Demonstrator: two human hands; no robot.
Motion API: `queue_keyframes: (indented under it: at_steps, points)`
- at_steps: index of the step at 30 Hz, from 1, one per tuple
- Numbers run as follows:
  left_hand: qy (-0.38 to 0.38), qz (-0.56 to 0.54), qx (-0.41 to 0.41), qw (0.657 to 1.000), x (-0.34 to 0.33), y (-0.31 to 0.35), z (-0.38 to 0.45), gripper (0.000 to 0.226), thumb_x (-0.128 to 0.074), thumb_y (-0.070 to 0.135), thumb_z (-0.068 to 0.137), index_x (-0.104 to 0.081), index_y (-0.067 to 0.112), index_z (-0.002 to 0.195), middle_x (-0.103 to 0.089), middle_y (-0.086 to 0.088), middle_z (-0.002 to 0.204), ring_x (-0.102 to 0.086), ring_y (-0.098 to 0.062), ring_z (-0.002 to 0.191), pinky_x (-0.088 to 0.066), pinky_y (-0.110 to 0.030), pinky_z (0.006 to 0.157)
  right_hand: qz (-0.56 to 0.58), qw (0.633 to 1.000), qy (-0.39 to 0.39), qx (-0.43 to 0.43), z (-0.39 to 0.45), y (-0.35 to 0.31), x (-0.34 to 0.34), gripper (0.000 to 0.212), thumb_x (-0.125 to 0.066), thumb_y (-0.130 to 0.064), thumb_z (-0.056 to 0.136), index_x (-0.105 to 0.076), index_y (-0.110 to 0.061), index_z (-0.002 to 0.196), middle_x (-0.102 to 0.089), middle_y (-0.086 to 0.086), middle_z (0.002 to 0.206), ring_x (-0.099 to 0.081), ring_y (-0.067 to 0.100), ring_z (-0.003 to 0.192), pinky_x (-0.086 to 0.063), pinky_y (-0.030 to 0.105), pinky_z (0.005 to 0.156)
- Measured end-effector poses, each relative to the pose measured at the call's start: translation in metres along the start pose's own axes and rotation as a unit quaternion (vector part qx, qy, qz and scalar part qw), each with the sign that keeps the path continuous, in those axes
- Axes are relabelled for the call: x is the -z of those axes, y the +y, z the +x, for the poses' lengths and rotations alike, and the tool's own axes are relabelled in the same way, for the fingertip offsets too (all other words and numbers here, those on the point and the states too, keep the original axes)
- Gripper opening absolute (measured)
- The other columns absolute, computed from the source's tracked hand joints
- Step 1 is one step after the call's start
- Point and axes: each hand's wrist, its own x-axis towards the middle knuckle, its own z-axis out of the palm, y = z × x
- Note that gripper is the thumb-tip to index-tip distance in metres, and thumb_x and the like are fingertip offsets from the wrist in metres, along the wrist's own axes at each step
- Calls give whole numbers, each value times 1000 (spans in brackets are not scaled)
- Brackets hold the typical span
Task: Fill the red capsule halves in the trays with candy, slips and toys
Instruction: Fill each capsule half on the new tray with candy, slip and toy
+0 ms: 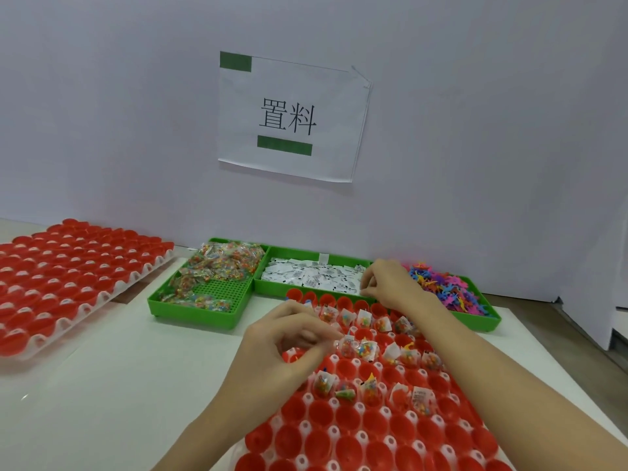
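Lower right of the frame, a tray [339, 433] holds red capsule halves [316, 413], open side up; the upper rows carry candy packets [363, 350], slips and toys, the lower rows nothing. Left hand [289, 338] pinches a packet above the tray; right hand [390, 283] curls over the slips [312, 277] in the middle green bin [268, 287], its hold unclear. Another tray [136, 277] sits upper left on the white desk [136, 385]. A paper sign [289, 117] hangs on the wall.

capsule halves [343, 433]: red | bins [197, 311]: green | slips [316, 277]: white, black print | candy [221, 263]: multicoloured
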Motion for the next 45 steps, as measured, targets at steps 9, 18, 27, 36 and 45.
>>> queue_keyframes:
  at_steps: [9, 18, 27, 36, 45]
  points:
    - [41, -65, 141, 987, 6, 1, 0, 44, -83, 3, 83, -71, 30, 117, -74, 0, 88, -74, -16, 77, -57, -21, 73, 134, 984, 115, -4, -32, -3, 20, 9, -67, -19, 97, -75, -14, 98, -73, -4, 85, -64, 5, 71, -47, 18, 71]
    - [-6, -79, 148, 986, 1, 11, -6, 20, -86, 17, 81, -82, 28, 97, -80, -2, 93, -77, -18, 88, -60, -25, 84, 382, 919, 89, 40, -174, -26, 31, 18, -72, -15, 93, -77, -32, 92, -77, -5, 83, -73, 10, 78, -56, 16, 71]
    - [-44, -140, 183, 972, -17, 23, -16, 20, -90, 10, 75, -75, 12, 88, -78, -14, 94, -78, -34, 85, -62, -30, 77, 492, 862, 122, 11, -208, -40, 0, 20, -77, -13, 89, -80, -33, 87, -78, -4, 84, -74, 12, 77, -55, 17, 67]
    - [-96, -194, 226, 950, -22, 31, -18, 19, -82, 8, 81, -76, 13, 98, -77, -24, 95, -77, -37, 93, -63, -35, 82, 489, 857, 163, -2, -214, -39, -4, 13, -78, -20, 86, -77, -33, 84, -77, -9, 86, -73, 10, 84, -59, 21, 74]
    - [-127, -197, 259, 937, -22, 35, -15, 17, -70, 20, 89, -82, 11, 97, -77, -24, 95, -76, -36, 95, -64, -38, 82, 496, 854, 159, 3, -214, -41, -6, 14, -80, -22, 86, -76, -35, 88, -75, -6, 85, -71, 13, 81, -56, 20, 70]
